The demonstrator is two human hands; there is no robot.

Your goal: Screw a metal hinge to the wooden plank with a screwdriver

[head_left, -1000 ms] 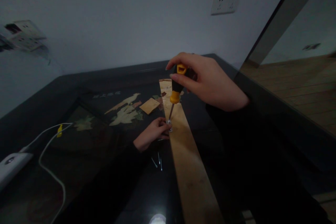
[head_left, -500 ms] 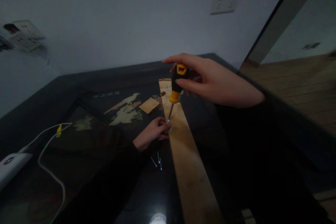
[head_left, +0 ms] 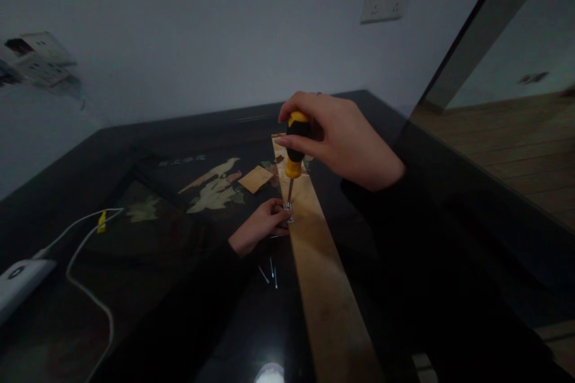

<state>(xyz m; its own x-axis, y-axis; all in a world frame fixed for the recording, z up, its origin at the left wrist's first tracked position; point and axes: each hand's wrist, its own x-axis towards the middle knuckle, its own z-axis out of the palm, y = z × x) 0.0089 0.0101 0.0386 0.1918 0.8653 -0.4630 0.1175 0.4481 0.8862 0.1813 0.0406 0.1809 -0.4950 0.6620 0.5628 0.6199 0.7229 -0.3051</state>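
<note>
My right hand [head_left: 341, 137] is closed round the black and yellow handle of a screwdriver [head_left: 293, 152], held upright over a long wooden plank [head_left: 323, 275]. The shaft's tip meets a small metal piece [head_left: 288, 213] at the plank's left edge. My left hand [head_left: 260, 226] rests on the dark table [head_left: 112, 149] beside that edge, fingers pinched round the metal piece at the tip. Loose screws [head_left: 271, 270] lie on the table just behind the left hand.
A small wooden square [head_left: 256, 179] lies on the table's inlaid picture [head_left: 211, 191]. A white device [head_left: 20, 281] with a white cable [head_left: 85, 287] sits at the left. A wall socket [head_left: 386, 3] is above. Wooden floor [head_left: 516, 143] lies to the right.
My right hand went from a closed grip to outstretched fingers on the handle, then closed round it again, turning the screwdriver. The left hand stayed put.
</note>
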